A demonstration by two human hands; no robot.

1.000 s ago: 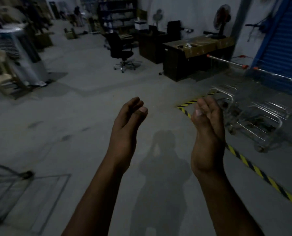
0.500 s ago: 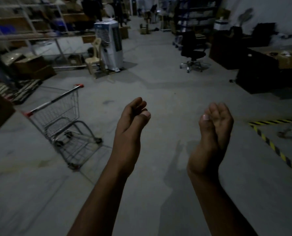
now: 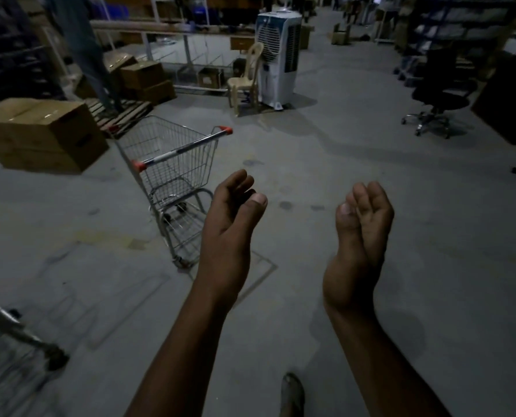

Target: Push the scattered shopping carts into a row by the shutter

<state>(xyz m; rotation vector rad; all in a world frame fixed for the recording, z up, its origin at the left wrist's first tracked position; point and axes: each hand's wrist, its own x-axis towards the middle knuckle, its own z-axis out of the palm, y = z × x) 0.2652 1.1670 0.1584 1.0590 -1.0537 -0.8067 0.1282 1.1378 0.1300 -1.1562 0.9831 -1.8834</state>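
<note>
Here we hold both arms out in front of us over the grey concrete floor (image 3: pixel 371 176), and neither hand carries anything. Nearest, at the bottom edge, the tip of our foot (image 3: pixel 292 392) shows between the forearms. At the near left edge, part of a second cart (image 3: pixel 16 335) comes into view, blurred, with only its metal frame and a dark wheel clear. Our left hand (image 3: pixel 229 224) is raised with the palm turned inward and the fingers loosely curved, its grip relaxed and empty. Our right hand (image 3: pixel 362 236) mirrors it on the right, palm facing the left hand, fingers gently bent, grip likewise slack and empty; the two hands are well apart.

Just beyond the left hand stands a wire shopping cart (image 3: pixel 172 170), upright on its wheels, its handle with orange end caps turned toward us. No hand touches it. Farther left, a large cardboard box (image 3: pixel 40 133) sits on the floor, with a wooden pallet (image 3: pixel 121 112) and stacked smaller boxes (image 3: pixel 142 79) behind it. Farther still, near the middle, a pale plastic chair (image 3: pixel 247 76) stands just beside a white air cooler (image 3: pixel 277 55). On the far right, a dark office chair (image 3: pixel 440 88) stands on its castors, with shelving (image 3: pixel 461 22) behind.
</note>
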